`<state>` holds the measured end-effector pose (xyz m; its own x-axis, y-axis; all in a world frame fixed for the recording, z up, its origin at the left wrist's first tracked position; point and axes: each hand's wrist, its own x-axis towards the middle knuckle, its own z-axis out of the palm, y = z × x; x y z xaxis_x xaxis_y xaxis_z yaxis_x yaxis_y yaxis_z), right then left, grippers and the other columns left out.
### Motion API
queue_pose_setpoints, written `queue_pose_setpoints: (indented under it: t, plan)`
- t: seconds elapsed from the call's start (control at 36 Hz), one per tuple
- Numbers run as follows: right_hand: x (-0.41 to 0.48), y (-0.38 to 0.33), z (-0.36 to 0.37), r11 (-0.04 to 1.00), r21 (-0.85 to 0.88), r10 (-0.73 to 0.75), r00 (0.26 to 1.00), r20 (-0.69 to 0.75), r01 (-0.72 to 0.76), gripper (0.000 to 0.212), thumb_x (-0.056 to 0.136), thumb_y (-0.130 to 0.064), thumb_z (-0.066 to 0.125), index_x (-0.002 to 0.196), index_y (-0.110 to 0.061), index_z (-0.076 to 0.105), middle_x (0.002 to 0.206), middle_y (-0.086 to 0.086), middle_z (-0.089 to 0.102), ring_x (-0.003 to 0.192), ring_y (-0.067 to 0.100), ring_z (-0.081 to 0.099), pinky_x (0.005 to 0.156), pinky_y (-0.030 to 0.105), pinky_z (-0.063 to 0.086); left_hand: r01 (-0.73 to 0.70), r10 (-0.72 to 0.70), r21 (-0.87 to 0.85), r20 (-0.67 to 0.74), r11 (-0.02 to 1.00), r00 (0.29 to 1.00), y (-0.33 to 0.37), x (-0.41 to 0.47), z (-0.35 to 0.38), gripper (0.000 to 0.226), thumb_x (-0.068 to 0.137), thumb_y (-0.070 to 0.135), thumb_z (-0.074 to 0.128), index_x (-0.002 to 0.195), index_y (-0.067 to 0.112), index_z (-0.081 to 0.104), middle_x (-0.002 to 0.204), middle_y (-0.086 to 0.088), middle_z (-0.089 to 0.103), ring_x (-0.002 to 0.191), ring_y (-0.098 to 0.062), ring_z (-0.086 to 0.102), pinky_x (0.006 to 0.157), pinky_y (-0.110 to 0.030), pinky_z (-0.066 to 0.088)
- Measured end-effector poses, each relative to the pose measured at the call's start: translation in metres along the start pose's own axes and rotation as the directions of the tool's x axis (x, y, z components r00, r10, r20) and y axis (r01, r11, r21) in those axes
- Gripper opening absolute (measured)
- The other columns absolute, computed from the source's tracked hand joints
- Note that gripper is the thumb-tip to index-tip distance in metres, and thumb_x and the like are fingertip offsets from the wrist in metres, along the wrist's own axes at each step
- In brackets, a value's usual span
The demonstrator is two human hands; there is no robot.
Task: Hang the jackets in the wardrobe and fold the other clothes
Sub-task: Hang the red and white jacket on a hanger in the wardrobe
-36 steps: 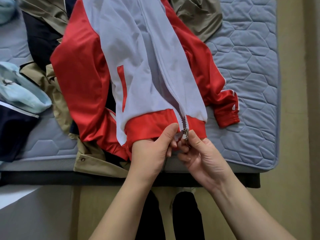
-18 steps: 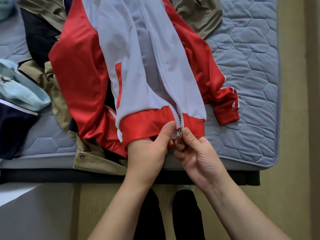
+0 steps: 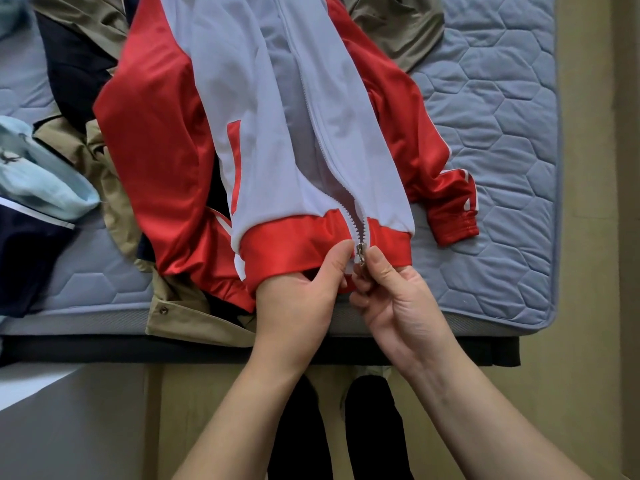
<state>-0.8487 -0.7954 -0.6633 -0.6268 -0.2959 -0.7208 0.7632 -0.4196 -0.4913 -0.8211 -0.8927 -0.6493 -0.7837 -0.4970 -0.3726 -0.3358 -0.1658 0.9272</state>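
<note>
Both hands have edged a little up the picture over the last second, taking the hem with them; otherwise the hold looks the same. A shiny red track jacket with pale lilac front panels (image 3: 277, 133) lies face up on a blue-grey quilted mattress (image 3: 502, 133), its red hem band (image 3: 294, 251) at the near edge and its collar out of view at the top.

This looks like the start of zipping the jacket before it goes on a hanger. A small metal zip slider (image 3: 360, 252) sits at the very bottom of the white teeth, and the two fronts above it do not appear joined yet (hard to be sure at this angle). The next move would call for a steady pull on the slider along the teeth while the hem is held taut against it.

On the left hand (image 3: 298, 306), the thumb (image 3: 341, 254) presses on top of the hem just left of the slider, with the other fingers tucked under the fabric, pinching it. On the right hand (image 3: 398, 306), the forefinger (image 3: 375, 258) and thumb close tightly at the slider's right side, the remaining fingers curled below; whether they grip the pull tab or only the zip edge I cannot tell.

A khaki snap-buttoned garment (image 3: 194, 323) lies under the jacket.
</note>
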Motion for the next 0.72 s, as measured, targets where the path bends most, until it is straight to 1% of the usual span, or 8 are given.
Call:
queue_pose_setpoints:
  t: [0.08, 0.17, 0.28, 0.39, 0.47, 0.53, 0.61, 0.72]
  plan:
    - [0.002, 0.000, 0.000, 0.999, 0.023, -0.030, 0.998, -0.056, 0.032, 0.011, 0.064, -0.026, 0.070, 0.061, -0.016, 0.072, 0.059, -0.004, 0.060, 0.048, 0.003, 0.043, 0.044, 0.014, 0.033, -0.032, 0.027, 0.095, 0.051, 0.995, 0.998, -0.005, 0.001, -0.002, 0.026, 0.085, 0.017, 0.070, 0.062, 0.019, 0.058, 0.056, 0.010, 0.058, 0.054, -0.007, 0.056, 0.060, -0.020, 0.044]
    - [0.005, -0.001, 0.000, 0.998, 0.037, -0.046, 0.993, -0.106, 0.050, 0.009, 0.069, -0.018, 0.064, 0.066, -0.011, 0.067, 0.058, -0.003, 0.060, 0.046, 0.002, 0.044, 0.044, 0.012, 0.035, -0.095, 0.068, 0.246, 0.115, 0.965, 0.991, -0.009, 0.005, -0.007, 0.023, 0.084, 0.027, 0.072, 0.066, 0.025, 0.057, 0.059, 0.013, 0.056, 0.059, -0.002, 0.055, 0.064, -0.013, 0.041]
    - [0.008, 0.000, -0.004, 0.999, -0.011, -0.035, 0.992, -0.124, 0.034, 0.016, 0.071, -0.020, 0.064, 0.077, -0.006, 0.059, 0.060, -0.002, 0.060, 0.046, 0.003, 0.043, 0.043, 0.012, 0.034, -0.090, 0.003, 0.392, 0.219, 0.916, 0.976, -0.007, 0.012, -0.015, 0.033, 0.085, 0.030, 0.069, 0.058, 0.031, 0.052, 0.053, 0.018, 0.056, 0.056, 0.004, 0.052, 0.061, -0.013, 0.038]
    - [0.007, -0.009, -0.007, 0.969, -0.176, 0.152, 0.978, -0.139, -0.176, 0.019, 0.086, -0.028, 0.061, 0.082, -0.009, 0.059, 0.066, 0.001, 0.064, 0.049, 0.005, 0.045, 0.041, 0.015, 0.032, -0.059, -0.077, 0.536, 0.229, 0.842, 0.970, -0.005, 0.018, -0.019, 0.037, 0.085, 0.040, 0.066, 0.055, 0.028, 0.048, 0.051, 0.012, 0.048, 0.052, -0.001, 0.046, 0.053, -0.013, 0.033]
    - [0.004, -0.024, -0.007, 0.875, -0.332, 0.324, 0.936, -0.139, -0.352, 0.030, 0.094, -0.038, 0.052, 0.085, -0.012, 0.063, 0.063, -0.001, 0.064, 0.048, 0.006, 0.045, 0.040, 0.015, 0.031, -0.056, -0.099, 0.597, 0.223, 0.801, 0.970, -0.005, 0.018, -0.021, 0.040, 0.086, 0.043, 0.064, 0.057, 0.025, 0.043, 0.053, 0.010, 0.042, 0.049, -0.004, 0.040, 0.050, -0.016, 0.029]
    - [0.000, -0.031, -0.006, 0.810, -0.397, 0.417, 0.900, -0.130, -0.433, 0.031, 0.095, -0.037, 0.050, 0.085, -0.011, 0.065, 0.061, -0.002, 0.062, 0.045, 0.004, 0.043, 0.038, 0.013, 0.030, -0.073, -0.088, 0.599, 0.235, 0.797, 0.968, -0.004, 0.019, -0.022, 0.039, 0.087, 0.042, 0.064, 0.059, 0.025, 0.042, 0.056, 0.007, 0.043, 0.055, -0.011, 0.043, 0.056, -0.022, 0.032]
    - [-0.003, -0.041, -0.004, 0.744, -0.481, 0.463, 0.877, -0.131, -0.464, 0.027, 0.097, -0.029, 0.050, 0.081, -0.010, 0.061, 0.054, -0.007, 0.052, 0.039, 0.000, 0.037, 0.034, 0.011, 0.023, -0.097, -0.077, 0.592, 0.261, 0.800, 0.962, -0.004, 0.017, -0.025, 0.033, 0.087, 0.041, 0.063, 0.064, 0.027, 0.044, 0.062, 0.005, 0.046, 0.063, -0.017, 0.047, 0.063, -0.026, 0.034]
    - [0.002, -0.054, 0.003, 0.794, -0.374, 0.484, 0.871, -0.089, -0.479, 0.026, 0.098, -0.022, 0.046, 0.075, -0.012, 0.052, 0.051, -0.007, 0.044, 0.032, 0.001, 0.031, 0.029, 0.010, 0.018, -0.094, -0.097, 0.584, 0.288, 0.806, 0.953, -0.011, 0.015, -0.030, 0.032, 0.085, 0.048, 0.063, 0.089, 0.017, 0.059, 0.083, -0.003, 0.059, 0.086, -0.026, 0.058, 0.076, -0.030, 0.043]
